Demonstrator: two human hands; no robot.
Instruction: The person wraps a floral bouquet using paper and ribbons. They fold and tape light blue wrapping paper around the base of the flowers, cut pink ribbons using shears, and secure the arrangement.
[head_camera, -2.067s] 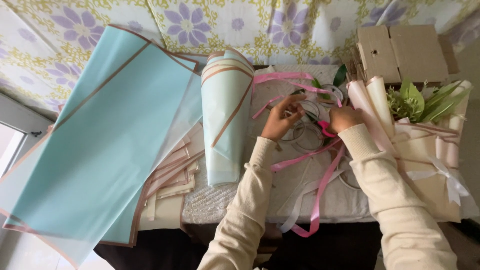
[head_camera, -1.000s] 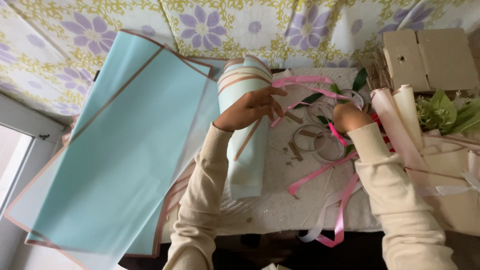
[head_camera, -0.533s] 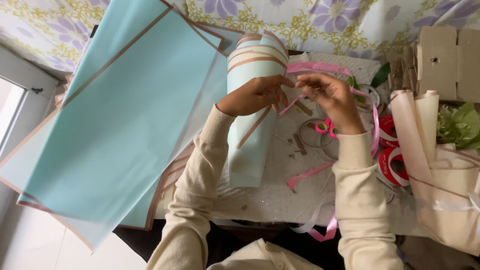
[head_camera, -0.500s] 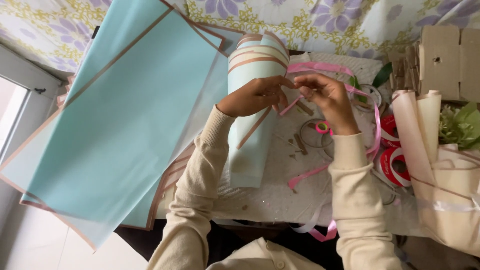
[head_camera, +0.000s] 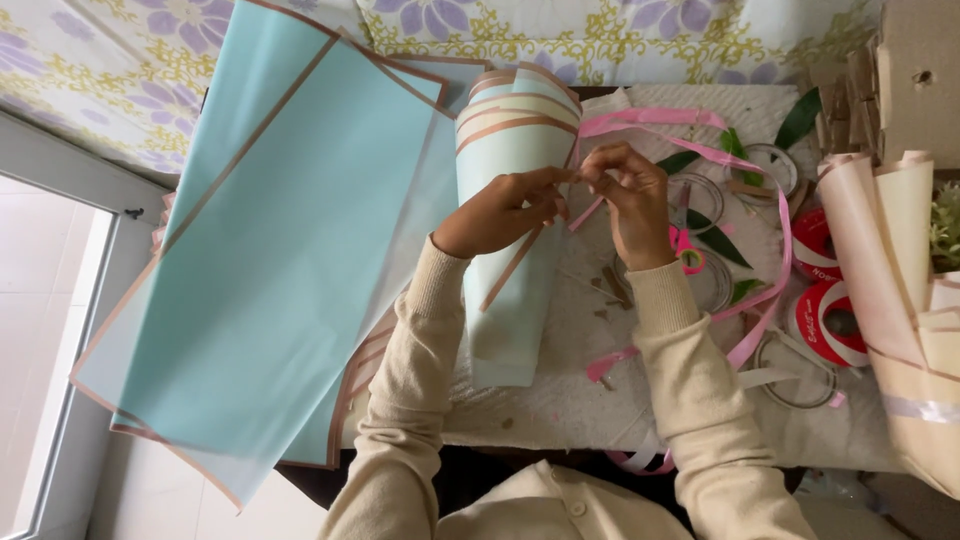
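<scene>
A: Pinching is the operative grip here. Left hand (head_camera: 495, 212) and right hand (head_camera: 630, 200) meet fingertip to fingertip above the table, both nearly closed on one short stretch of pink ribbon (head_camera: 745, 165). Whether each hand has a separate strand I cannot tell; the fingers hide it.

B: Judgement on doing it well?

A: Keep the pinch points close together so the ribbon stays flat and untwisted, and keep light tension against the long loop trailing to the right of the right hand. Slack there would likely let it snag on what lies underneath.

B: Position of the wrap?

A: The rolled blue paper cone (head_camera: 512, 230) lies directly beneath the left hand, its open mouth just beyond the fingertips, its narrow end back toward the left forearm. The left palm seems to rest on or just over its edge; contact not certain.

B: Further out?

A: Right of the right hand: red tape rolls (head_camera: 830, 322), well apart from it, then cream paper rolls (head_camera: 885, 250). Left of the left hand: flat blue sheets (head_camera: 270, 240) overhanging the table. Beyond both hands: green leaves (head_camera: 795, 120) and a flowered cloth (head_camera: 620, 35).
</scene>
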